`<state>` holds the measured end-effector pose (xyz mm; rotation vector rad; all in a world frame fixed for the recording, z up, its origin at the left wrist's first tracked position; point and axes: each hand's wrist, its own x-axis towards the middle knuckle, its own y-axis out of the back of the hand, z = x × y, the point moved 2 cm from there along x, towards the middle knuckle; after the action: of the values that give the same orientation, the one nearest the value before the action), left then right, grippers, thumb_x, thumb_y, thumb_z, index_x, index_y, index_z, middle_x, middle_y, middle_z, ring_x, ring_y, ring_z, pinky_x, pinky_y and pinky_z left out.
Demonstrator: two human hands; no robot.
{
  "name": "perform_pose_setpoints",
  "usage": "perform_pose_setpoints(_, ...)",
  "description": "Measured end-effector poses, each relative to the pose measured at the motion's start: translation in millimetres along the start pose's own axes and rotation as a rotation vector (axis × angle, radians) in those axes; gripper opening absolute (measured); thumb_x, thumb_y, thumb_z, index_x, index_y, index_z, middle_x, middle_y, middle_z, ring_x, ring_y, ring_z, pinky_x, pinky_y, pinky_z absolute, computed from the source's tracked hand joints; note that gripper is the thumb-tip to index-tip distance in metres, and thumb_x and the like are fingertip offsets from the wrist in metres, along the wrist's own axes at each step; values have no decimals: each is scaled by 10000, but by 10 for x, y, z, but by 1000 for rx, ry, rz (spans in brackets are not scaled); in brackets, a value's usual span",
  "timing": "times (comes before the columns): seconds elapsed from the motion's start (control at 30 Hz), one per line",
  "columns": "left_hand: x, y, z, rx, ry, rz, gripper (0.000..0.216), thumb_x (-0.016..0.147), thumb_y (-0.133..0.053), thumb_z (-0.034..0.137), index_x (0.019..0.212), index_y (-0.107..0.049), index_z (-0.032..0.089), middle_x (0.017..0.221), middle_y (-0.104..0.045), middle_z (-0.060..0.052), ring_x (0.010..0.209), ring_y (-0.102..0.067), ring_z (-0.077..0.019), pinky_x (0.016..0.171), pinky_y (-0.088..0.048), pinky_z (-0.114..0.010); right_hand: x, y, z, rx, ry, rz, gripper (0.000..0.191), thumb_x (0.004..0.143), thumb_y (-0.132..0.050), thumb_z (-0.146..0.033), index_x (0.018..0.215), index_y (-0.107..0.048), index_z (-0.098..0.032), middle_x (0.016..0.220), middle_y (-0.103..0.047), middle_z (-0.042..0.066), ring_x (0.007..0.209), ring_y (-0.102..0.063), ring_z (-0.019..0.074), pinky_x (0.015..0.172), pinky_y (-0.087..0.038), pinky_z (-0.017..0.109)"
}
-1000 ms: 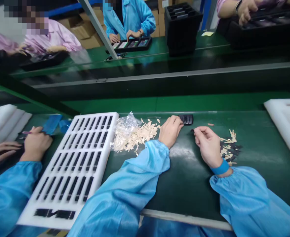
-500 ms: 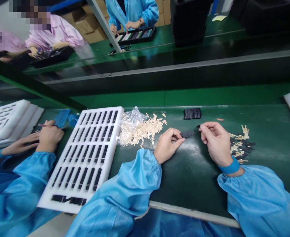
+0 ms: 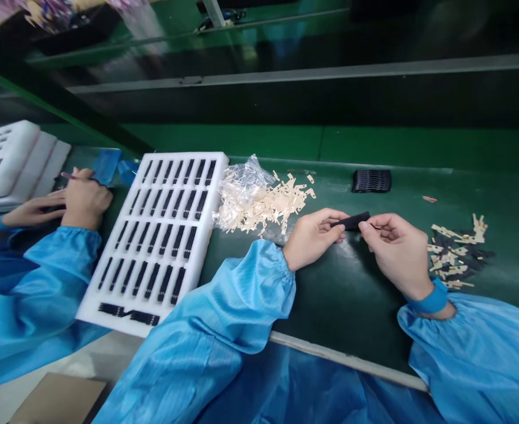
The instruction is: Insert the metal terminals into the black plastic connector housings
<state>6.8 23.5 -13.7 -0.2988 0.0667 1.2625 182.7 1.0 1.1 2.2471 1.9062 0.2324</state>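
Note:
A small black strip-shaped part [image 3: 351, 222] is held level above the green bench [image 3: 330, 300]. My left hand [image 3: 316, 238] pinches its left end between thumb and fingers. At its right end, the thumb and forefinger of my right hand [image 3: 396, 250] are closed on it. Beyond the hands lies a block of black ribbed parts [image 3: 372, 181]. To the right of my right hand is a loose pile of cream tabs and black pieces [image 3: 458, 250]. Left of my left hand, many cream tabs [image 3: 268, 206] spill beside a clear plastic bag [image 3: 253, 172].
A white foam tray [image 3: 153, 171] with rows of black parts in its slots stands to the left. Further left, a co-worker's hands [image 3: 85, 200] are near stacked white foam trays [image 3: 29, 159]. A green beam [image 3: 65, 112] slants above them. A cardboard piece [image 3: 58, 400] lies below.
My right hand has moved in to the strip in my left hand, and both now hold it. The strip has been raised off the bench. The view has tilted downward.

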Motion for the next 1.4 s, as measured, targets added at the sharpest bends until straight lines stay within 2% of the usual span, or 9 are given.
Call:
perform_pose_setpoints(0.2,-13,-19,0,-74,0,-45,266,889,-738,250,1110,-698,108,995,-767,-100,766,-737,-121,769,-616,-252,-39,-18,-8,-23,-12,-7,166,831,-775,-327,832,-680,-191,616,-615,-24,491,-521,90,485,-428,218)
perform_pose_setpoints(0.4,-23,-20,-9,-81,-9,-69,303,892,-732,262,1154,-713,111,926,-772,-83,761,-740,-127,788,-621,-271,-35,-26,-22,-47,-27,-12,186,828,-778,-352,830,-684,-192,611,-606,-25,497,-530,94,490,-432,225)
perform_pose_setpoints(0.6,-28,-21,-13,-66,-23,-67,304,891,-743,289,1150,-721,132,940,-770,-68,783,-747,-134,805,-631,-291,-30,-35,-50,-55,-20,-7,253,820,-790,-427,817,-674,-203,597,-600,-21,495,-524,106,476,-440,238)
perform_pose_setpoints(0.9,-30,-22,-11,-55,-18,-57,304,892,-738,280,1156,-717,131,934,-774,-74,780,-747,-141,787,-629,-292,-31,-42,-32,-53,-33,-8,197,833,-776,-369,827,-676,-199,609,-609,-22,504,-535,101,488,-434,231)
perform_pose_setpoints(1.4,-30,-28,6,-55,-23,-60,279,888,-739,262,1136,-720,135,904,-770,-62,747,-740,-124,771,-634,-271,-28,-57,-51,-72,-41,6,272,809,-788,-448,819,-678,-200,609,-608,-14,499,-530,107,483,-442,241)
